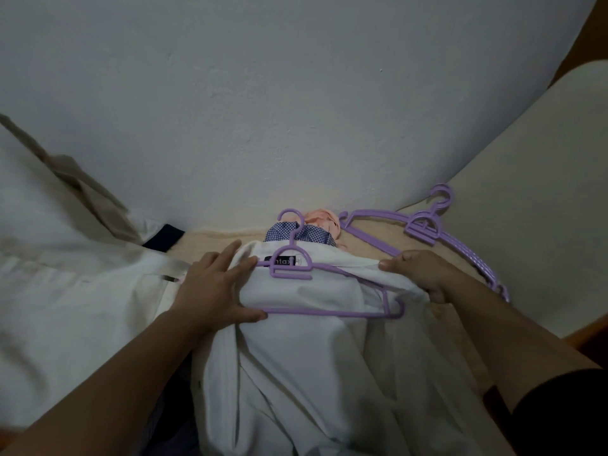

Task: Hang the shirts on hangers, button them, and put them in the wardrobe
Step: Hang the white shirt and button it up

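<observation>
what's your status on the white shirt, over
Left hand flat on hanger. Right hand pinches white shirt shoulder. Unbuttoned. Spare hangers beside.

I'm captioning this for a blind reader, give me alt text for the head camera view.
Two hands fit a purple hanger into a white shirt on a bed: the left hand lies on the hanger's end, the right hand pinches the shirt's shoulder. Spare hangers and a checked shirt lie beyond.

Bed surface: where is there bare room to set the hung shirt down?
Bare beige bed shows between the checked shirt and spare purple hangers. More lies right of the white shirt. Left is crowded with cream garments.
</observation>
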Tool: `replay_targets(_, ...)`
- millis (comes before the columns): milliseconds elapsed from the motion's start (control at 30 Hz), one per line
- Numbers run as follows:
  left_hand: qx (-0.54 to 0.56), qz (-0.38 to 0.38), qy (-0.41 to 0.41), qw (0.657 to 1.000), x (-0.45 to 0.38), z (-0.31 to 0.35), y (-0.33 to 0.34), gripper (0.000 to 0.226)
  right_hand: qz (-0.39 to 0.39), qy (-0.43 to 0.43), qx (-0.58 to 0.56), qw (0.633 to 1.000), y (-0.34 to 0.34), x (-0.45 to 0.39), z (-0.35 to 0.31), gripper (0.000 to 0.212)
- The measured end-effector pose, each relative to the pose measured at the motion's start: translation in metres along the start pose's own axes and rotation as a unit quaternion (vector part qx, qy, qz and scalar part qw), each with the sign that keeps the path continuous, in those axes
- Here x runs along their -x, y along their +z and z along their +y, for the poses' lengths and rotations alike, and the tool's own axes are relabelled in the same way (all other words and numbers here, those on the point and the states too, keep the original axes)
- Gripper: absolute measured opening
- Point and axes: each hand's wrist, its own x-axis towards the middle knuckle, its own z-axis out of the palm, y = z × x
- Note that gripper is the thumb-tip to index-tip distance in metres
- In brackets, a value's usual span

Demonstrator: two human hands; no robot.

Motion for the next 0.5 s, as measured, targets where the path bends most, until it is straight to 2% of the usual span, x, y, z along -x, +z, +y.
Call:
replay_targets(167, -0.040, -0.033, -0.031, 0.998, -0.004, 0.010, -0.006, 0.108, 0.008, -0.039, -0.079, 0.996, 0.011, 0.008, -0.024, 0.025)
replay_targets(300, -0.038, -0.047, -0.098, 0.993, -0.014, 0.026, -0.017, 0.114, 0.068, -0.034, -0.215, 0.974, 0.048, 0.018, -0.033, 0.005)
replay_targets(367, -0.027, -0.037, -0.112, 0.993, -0.024, 0.034, -0.021, 0.113, 0.090, -0.050, -0.267, 0.958, 0.078, 0.028, -0.036, 0.010)
replay_targets(500, -0.045, -0.056, -0.100, 0.992, -0.044, 0.049, -0.009, 0.111, 0.109, -0.081, -0.279, 0.951, 0.133, 0.046, -0.033, 0.016)
